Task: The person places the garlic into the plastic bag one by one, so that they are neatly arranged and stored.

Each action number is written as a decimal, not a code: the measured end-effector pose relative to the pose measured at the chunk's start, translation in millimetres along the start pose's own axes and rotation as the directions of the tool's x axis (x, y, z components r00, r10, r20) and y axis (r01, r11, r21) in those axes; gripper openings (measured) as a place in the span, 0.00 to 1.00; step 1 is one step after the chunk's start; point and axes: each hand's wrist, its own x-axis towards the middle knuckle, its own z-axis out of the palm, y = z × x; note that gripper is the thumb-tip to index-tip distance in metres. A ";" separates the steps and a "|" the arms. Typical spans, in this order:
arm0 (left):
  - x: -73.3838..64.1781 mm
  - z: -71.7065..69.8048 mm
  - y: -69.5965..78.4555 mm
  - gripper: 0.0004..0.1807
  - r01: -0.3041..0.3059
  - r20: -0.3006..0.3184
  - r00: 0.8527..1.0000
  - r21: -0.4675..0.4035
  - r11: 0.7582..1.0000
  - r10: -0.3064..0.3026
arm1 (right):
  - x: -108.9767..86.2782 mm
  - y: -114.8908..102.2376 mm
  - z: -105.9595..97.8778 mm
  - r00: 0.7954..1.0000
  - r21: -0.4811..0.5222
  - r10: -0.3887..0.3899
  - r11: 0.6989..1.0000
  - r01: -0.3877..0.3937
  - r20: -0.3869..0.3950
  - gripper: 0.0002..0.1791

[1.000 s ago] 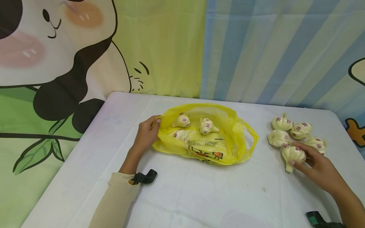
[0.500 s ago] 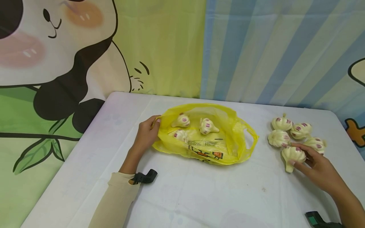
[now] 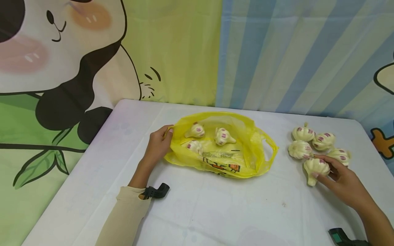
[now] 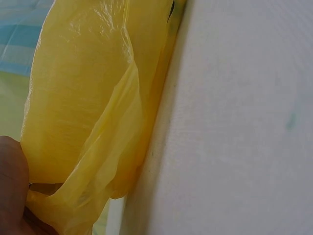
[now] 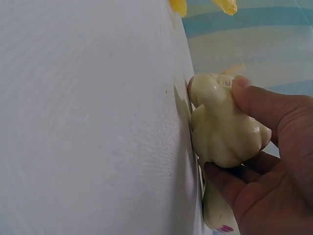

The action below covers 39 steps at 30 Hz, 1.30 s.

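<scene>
My left hand (image 3: 159, 141) pinches the left edge of a yellow plastic bag (image 3: 258, 160), which lies on its side with its mouth spread. Inside the bag are three garlic bulbs: one at the back left (image 3: 197, 130), one nearer the middle (image 3: 223, 136) and one in front (image 3: 194, 146). Off to the right, my right hand (image 3: 346, 181) grips a garlic bulb (image 3: 316, 168) between thumb and fingers, its stem toward the near side. The right wrist view shows that bulb (image 5: 227, 132) close to the tabletop. In the left wrist view the thumb (image 4: 11, 181) presses the bag (image 4: 88, 98).
Several more garlic bulbs (image 3: 300, 149) sit in a cluster just beyond my right hand. A white cloth covers the table (image 3: 215, 212). Behind its far edge hangs a printed curtain (image 3: 175, 51). The bag's looped handle (image 3: 272, 147) points right, toward the bulbs.
</scene>
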 end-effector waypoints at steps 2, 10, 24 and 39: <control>-0.4 -0.2 0.4 0.19 0.001 0.002 1.000 -0.006 1.000 -0.001 | -0.1 -0.7 -0.4 1.000 0.002 0.003 1.000 -0.003 -0.002 0.34; -0.3 1.1 1.0 0.19 0.003 0.002 1.000 -0.012 1.000 -0.003 | -1.0 -7.4 -2.9 0.999 -0.014 0.044 0.999 -0.044 -0.005 0.35; -1.5 -0.1 2.0 0.19 0.001 -0.003 1.000 -0.009 1.000 -0.001 | 5.0 -18.7 -9.6 0.998 0.039 -0.057 0.998 0.059 -0.032 0.34; -0.3 -0.7 1.0 0.19 0.012 -0.003 1.000 -0.009 1.000 -0.012 | 9.2 -38.0 -7.6 0.984 0.117 -0.102 0.986 0.120 -0.149 0.34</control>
